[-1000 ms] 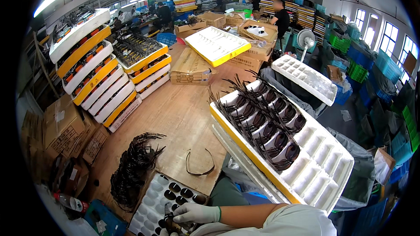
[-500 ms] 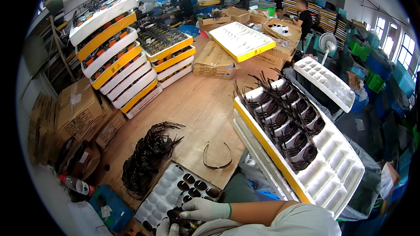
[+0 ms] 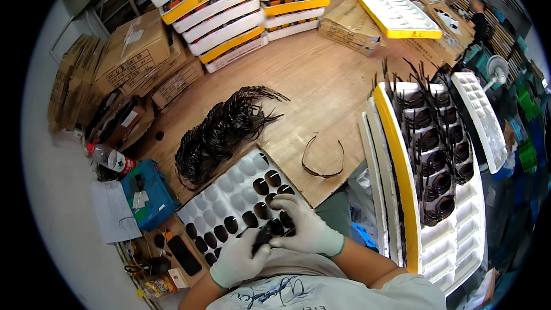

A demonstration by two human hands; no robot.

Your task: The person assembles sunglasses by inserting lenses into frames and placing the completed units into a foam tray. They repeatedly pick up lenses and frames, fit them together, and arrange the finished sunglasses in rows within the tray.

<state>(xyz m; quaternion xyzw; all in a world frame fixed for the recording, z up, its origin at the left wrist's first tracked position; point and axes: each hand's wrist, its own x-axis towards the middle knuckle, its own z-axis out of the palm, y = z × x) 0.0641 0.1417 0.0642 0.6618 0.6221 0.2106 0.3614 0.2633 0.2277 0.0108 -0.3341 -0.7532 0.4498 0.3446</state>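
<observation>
Both gloved hands, left hand (image 3: 240,258) and right hand (image 3: 304,227), apparently grasp one dark lens (image 3: 263,234) over the white tray (image 3: 221,186).

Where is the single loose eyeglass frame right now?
In the head view, the loose eyeglass frame lies alone on the wooden table, right of the black frame pile and left of the yellow-edged tray.

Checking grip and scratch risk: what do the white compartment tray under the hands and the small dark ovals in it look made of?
White compartment tray: probably thin moulded plastic, with glossy rounded pockets. Small dark ovals: seemingly tinted plastic lenses, smooth and dark; too small to confirm.
</observation>
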